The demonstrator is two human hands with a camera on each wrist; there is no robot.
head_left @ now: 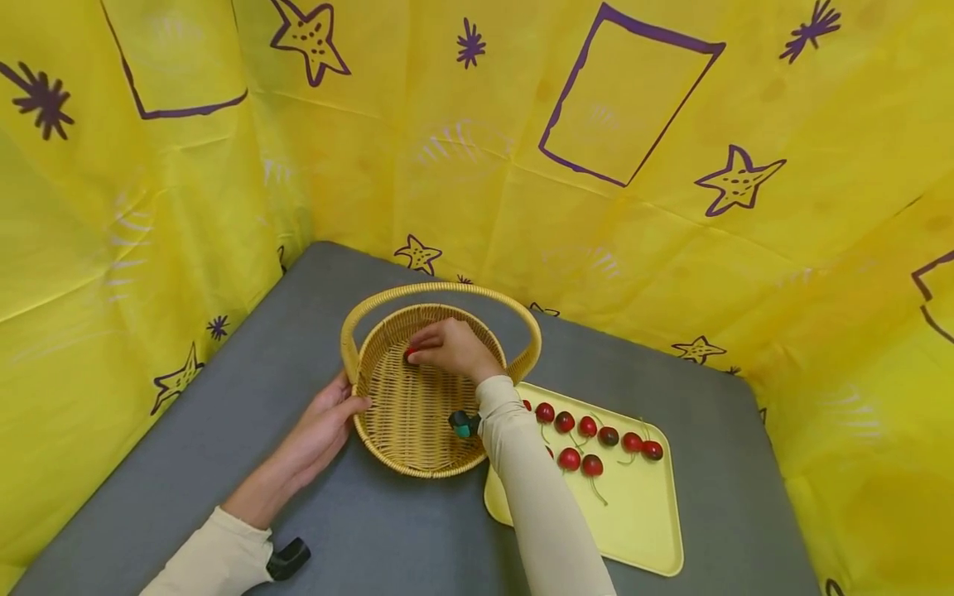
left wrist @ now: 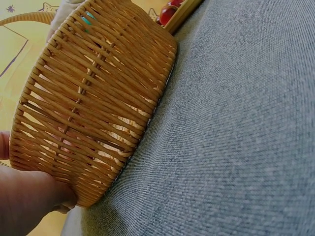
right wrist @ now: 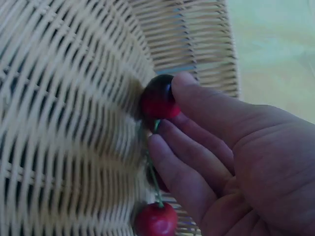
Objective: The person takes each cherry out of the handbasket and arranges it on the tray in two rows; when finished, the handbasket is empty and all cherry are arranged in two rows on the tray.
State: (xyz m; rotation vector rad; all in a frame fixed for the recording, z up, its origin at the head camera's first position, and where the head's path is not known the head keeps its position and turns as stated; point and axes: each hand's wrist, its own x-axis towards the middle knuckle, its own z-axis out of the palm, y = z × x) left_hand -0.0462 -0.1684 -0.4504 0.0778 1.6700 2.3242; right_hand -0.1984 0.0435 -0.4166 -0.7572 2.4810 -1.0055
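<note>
A round wicker basket [head_left: 417, 414] with a tall arched handle stands on the grey table. My left hand [head_left: 328, 414] grips its left rim, the thumb over the edge. In the left wrist view that hand holds the woven wall [left wrist: 93, 98] from outside. My right hand [head_left: 455, 349] reaches inside, low by the far left wall. Between its thumb and fingers it pinches a dark red cherry [right wrist: 160, 98] close to the weave. Another cherry [right wrist: 156, 219] with a green stem lies below the fingers in the right wrist view, and a further one is partly hidden behind them.
Right of the basket lies a yellow tray [head_left: 641, 530] with several red cherries [head_left: 570, 459], some covered by my right sleeve. The arched handle [head_left: 440, 288] rises over the basket's far side. Yellow cloth [head_left: 492, 223] with purple drawings hangs behind the table.
</note>
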